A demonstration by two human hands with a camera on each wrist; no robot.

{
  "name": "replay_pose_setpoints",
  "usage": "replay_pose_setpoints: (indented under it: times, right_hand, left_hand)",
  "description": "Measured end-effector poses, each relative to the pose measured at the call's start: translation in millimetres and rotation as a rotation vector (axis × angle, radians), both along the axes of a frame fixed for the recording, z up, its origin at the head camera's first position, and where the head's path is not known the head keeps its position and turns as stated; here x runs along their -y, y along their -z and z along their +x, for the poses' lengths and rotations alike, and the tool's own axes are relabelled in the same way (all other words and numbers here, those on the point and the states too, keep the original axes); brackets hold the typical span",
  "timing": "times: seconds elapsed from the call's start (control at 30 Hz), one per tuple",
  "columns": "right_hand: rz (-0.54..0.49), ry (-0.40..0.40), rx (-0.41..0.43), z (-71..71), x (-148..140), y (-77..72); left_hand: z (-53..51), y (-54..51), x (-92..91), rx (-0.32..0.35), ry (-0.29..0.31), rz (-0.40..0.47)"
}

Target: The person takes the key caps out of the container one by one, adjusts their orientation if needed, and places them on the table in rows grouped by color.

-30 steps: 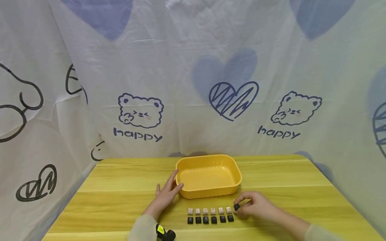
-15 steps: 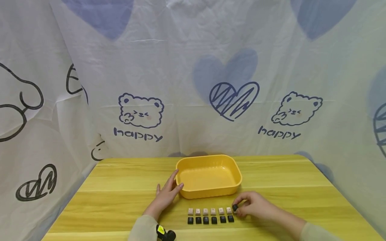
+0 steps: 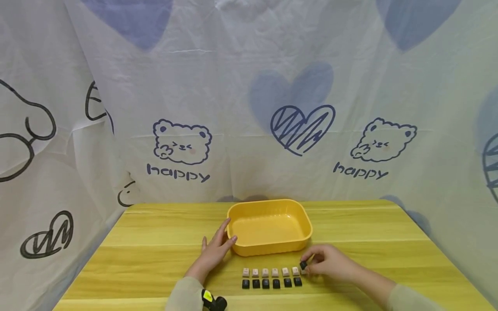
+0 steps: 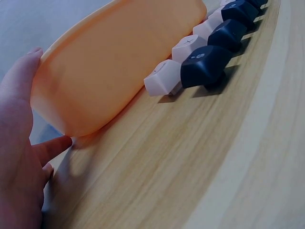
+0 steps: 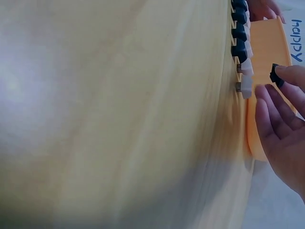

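Note:
My right hand pinches a small black keycap between thumb and fingers, just off the right end of the rows. In the right wrist view, this black keycap is raised above the table. Several white keycaps form a row, with a matching row of black keycaps on the near side. Part of a pale keycap shows below the pinched one. My left hand touches the left end of a yellow plastic basin, fingers extended along its wall and rim.
The wooden table carries the basin behind the keycap rows. A printed curtain hangs along the back and sides. A black strap with a camera sits on the left wrist.
My right hand has moved slightly left with the black keycap, then raised it a little. The left hand and the basin stay where they were.

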State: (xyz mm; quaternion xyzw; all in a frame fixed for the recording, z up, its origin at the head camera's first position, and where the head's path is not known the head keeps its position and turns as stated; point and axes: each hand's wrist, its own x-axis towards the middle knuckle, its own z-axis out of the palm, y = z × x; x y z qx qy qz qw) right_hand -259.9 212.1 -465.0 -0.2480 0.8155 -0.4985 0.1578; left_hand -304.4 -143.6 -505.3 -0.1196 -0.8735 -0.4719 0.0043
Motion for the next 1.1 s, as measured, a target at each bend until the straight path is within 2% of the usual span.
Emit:
replay_pose_setpoints:
  times: [0.1, 0.2, 0.47, 0.8, 1.1]
  right_hand:
    - [0.034, 0.027, -0.046, 4.3, -2.5, 0.9]
    - [0.053, 0.052, -0.055, 10.1, -2.8, 3.9]
    - [0.027, 0.104, 0.026, 21.2, -0.2, 15.3]
    - [0.043, 0.115, -0.001, 20.3, 0.0, 26.7]
    - [0.061, 0.103, -0.02, 18.4, -0.7, 27.9]
  left_hand:
    - [-0.1, -0.5, 0.6, 0.005, 0.003, -0.002]
    - [-0.6, -1.4, 1.4, 0.004, 0.003, -0.008]
    - [-1.9, -2.1, 1.8, 0.006, -0.001, -0.017]
    - [-3.7, -0.5, 1.1, -0.002, 0.002, -0.02]
    - [-3.7, 0.9, 1.7, 0.005, 0.0, -0.013]
